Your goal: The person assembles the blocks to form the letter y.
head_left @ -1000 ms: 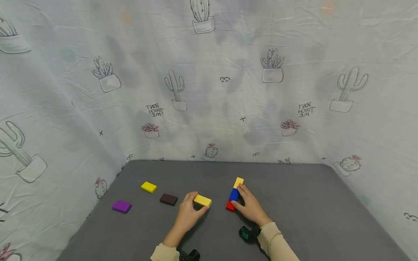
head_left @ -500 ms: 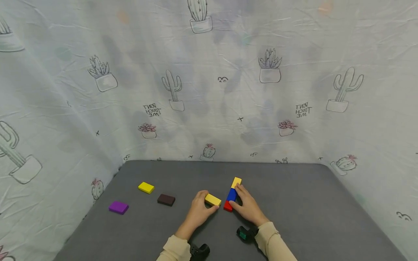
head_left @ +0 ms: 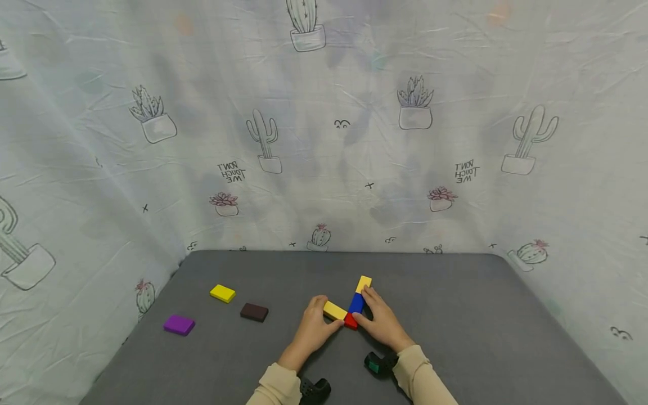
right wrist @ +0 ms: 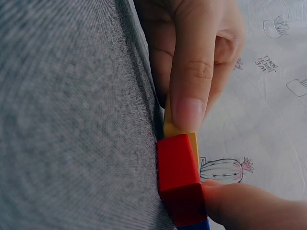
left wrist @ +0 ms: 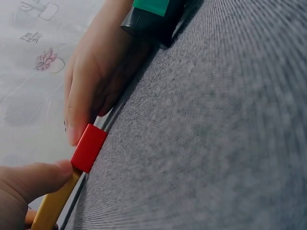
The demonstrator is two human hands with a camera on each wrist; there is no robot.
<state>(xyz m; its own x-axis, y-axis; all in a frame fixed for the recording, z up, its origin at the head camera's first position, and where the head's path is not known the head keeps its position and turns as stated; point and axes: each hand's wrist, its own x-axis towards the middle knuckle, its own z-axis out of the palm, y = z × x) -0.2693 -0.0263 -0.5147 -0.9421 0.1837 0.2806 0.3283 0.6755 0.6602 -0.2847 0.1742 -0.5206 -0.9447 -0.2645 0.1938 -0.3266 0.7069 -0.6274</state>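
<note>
My left hand (head_left: pixel 312 329) pinches a pale yellow block (head_left: pixel 334 310) between thumb and fingers. That block's right end meets the red block (head_left: pixel 351 321), as the left wrist view also shows. Beyond the red block, a blue block (head_left: pixel 356 303) and another pale yellow block (head_left: pixel 363 283) lie end to end in a slanting row. Over the row's right side rests my right hand (head_left: pixel 383 322), thumb pressing the red block and fingers reaching to where blue meets yellow. In the right wrist view the red block (right wrist: pixel 181 179) sits beside the right thumb, most of the blue out of sight.
On the left of the grey table (head_left: pixel 455 326) lie a dark brown block (head_left: pixel 254 312), a bright yellow block (head_left: pixel 223 293) and a purple block (head_left: pixel 179 324). A cactus-printed curtain (head_left: pixel 324 140) stands behind and beside the table. Dark wrist devices sit on both wrists.
My left hand has moved right with the pale yellow block, bringing its end to the red block. The right hand has stayed on the row.
</note>
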